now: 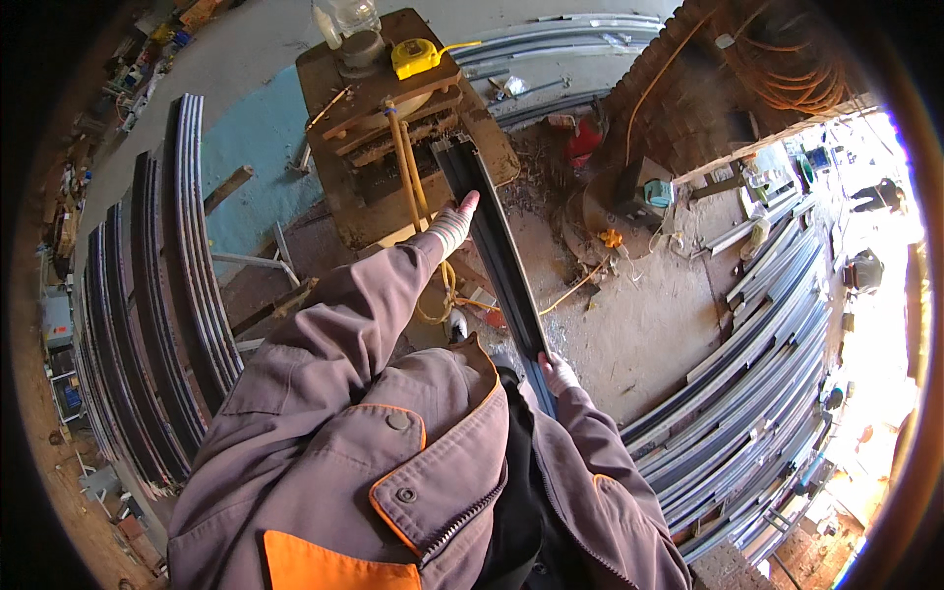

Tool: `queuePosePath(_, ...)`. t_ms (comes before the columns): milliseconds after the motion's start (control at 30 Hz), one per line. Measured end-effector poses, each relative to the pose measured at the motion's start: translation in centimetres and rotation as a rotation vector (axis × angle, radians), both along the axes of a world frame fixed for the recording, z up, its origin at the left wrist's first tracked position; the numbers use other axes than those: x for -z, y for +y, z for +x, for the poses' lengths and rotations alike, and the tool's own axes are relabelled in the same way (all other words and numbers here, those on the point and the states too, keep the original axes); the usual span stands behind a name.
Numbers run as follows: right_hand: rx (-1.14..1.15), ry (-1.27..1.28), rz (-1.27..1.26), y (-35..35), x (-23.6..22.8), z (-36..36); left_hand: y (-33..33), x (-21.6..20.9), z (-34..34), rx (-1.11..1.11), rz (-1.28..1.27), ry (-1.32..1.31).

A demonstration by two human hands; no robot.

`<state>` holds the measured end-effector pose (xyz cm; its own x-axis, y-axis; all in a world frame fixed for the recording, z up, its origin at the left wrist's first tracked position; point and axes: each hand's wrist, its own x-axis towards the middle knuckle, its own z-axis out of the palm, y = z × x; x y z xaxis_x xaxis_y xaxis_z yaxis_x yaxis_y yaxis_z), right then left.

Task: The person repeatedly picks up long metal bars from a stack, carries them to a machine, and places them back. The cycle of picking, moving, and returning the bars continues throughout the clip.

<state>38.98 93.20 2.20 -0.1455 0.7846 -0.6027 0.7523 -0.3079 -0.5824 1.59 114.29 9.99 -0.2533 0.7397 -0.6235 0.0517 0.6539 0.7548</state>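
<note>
A long dark grey channel-shaped profile bar [500, 270] slants from the worktable down toward my body. My left hand [454, 218], in a light striped glove with a bare thumb, is closed round its left edge near the far end. Lower down, my right hand [559, 374] grips the right edge, close to my jacket. The bar's far end lies over the edge of a dirty brown worktable [482, 162], and its near end runs out of sight by my jacket. Just left of the bar, a yellow-brown tube or hose [405, 162] hangs from the table.
A yellow tape measure [415, 58] sits on the worktable, its blade partly out. Long profiles [182, 246] lie stacked at the left, and more [737, 393] at the right. A hammer [303, 157] is beside the table; an orange cable [575, 292] crosses the floor.
</note>
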Motion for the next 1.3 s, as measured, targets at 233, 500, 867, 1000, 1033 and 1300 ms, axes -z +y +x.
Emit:
queuePosePath(233,-0.084,-0.079,0.025,-3.1,0.7,2.7,-2.3,-4.2,2.4,0.160,0.074,-0.027)
queuePosePath(500,0.190,0.258,0.184,-10.3,8.1,18.9,-11.1,-11.3,15.7,0.224,0.312,-0.042)
queuePosePath(867,0.259,0.451,0.502,1.0,-12.0,13.4,-23.7,-20.1,25.2,0.352,0.701,-0.384)
queuePosePath(1000,0.205,0.710,0.575,3.2,-19.4,6.1,-28.6,-18.8,23.1,0.411,0.636,0.349)
queuePosePath(1033,0.263,0.770,0.546,3.4,-21.0,4.1,-30.5,-18.1,21.8,0.420,0.569,0.413)
queuePosePath(1300,0.122,0.951,0.400,-1.2,-30.9,-10.4,-51.5,-11.1,11.0,0.120,0.534,0.805)
